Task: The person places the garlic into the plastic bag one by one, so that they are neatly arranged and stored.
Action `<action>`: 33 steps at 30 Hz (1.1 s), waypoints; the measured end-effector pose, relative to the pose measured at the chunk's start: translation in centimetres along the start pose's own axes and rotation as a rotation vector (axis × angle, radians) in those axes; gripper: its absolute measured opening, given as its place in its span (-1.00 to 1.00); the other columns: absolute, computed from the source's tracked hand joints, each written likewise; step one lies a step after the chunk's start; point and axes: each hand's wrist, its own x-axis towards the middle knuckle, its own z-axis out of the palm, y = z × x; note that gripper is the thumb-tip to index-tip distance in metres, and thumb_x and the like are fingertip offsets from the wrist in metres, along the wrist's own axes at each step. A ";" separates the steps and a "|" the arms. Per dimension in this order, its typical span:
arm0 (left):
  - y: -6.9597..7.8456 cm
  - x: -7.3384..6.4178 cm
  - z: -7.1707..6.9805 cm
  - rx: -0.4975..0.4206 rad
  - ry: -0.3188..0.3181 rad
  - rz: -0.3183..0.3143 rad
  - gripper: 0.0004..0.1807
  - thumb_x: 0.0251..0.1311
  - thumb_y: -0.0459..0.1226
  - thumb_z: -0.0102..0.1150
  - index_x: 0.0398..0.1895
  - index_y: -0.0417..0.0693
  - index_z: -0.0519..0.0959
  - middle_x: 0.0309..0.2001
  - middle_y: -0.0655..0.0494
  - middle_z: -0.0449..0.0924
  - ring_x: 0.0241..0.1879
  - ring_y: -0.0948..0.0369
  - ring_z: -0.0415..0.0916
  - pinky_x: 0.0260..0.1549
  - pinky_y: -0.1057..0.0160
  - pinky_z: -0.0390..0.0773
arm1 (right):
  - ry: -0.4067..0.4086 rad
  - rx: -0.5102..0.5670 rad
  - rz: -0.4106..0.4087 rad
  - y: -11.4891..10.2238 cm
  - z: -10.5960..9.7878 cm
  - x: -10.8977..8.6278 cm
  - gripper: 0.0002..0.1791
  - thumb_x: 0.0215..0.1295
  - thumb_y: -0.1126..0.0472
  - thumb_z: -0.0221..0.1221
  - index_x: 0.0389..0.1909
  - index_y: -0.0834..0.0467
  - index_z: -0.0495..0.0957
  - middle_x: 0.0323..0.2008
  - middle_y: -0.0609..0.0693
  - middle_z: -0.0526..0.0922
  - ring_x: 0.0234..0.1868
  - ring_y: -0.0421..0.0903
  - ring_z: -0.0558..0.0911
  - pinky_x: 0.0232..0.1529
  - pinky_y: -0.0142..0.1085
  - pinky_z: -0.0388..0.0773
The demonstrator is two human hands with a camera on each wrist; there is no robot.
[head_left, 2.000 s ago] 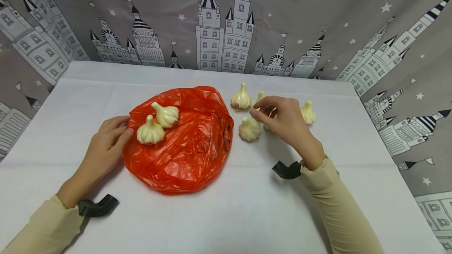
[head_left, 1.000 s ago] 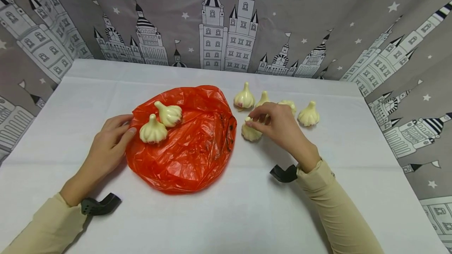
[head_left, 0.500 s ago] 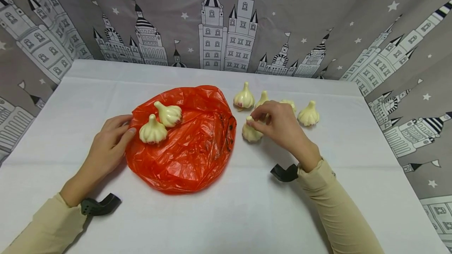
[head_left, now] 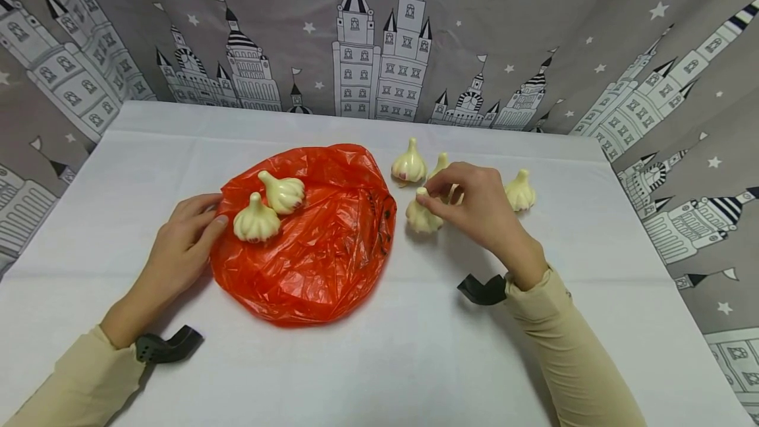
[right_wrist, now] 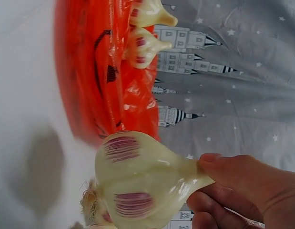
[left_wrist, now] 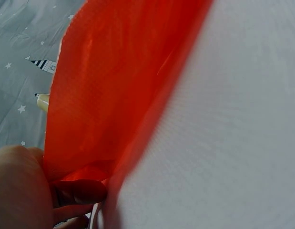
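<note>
In the head view, my left hand (head_left: 186,236) pinches the left edge of a crumpled red plastic bag (head_left: 314,275) lying on the table. The left wrist view has the bag's wall (left_wrist: 109,86) rising beside the fingers. Two garlic bulbs rest at the bag's left, one upright bulb (head_left: 256,219) and one tilted bulb (head_left: 283,193). Right of the bag, my right hand (head_left: 474,199) pinches another garlic bulb (head_left: 420,217) by its stem. Up close, that bulb (right_wrist: 142,176) shows purple streaks and roots, and hangs apart from its shadow on the cloth.
Beyond my right hand stand more garlic bulbs: a back bulb (head_left: 408,163), a partly covered bulb (head_left: 441,162) and a right-hand bulb (head_left: 520,191). White cloth (head_left: 379,368) covers the table. A grey castle-print curtain (head_left: 504,18) encloses its back and sides.
My right hand came down to the near garlic bulb, took its stem, and has now raised it slightly. My left hand and the bag stay put.
</note>
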 end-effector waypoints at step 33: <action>-0.2 0.0 0.1 -0.013 -0.001 -0.003 -0.56 0.46 -0.21 -0.03 0.08 -0.47 0.56 0.30 -0.26 0.36 0.35 -0.19 0.19 0.30 -0.38 0.17 | -0.143 0.155 -0.112 -8.1 4.7 4.4 -0.85 0.19 0.09 0.39 -0.33 0.08 0.71 -0.39 -0.15 0.70 -0.38 -0.23 0.58 -0.33 -0.35 0.56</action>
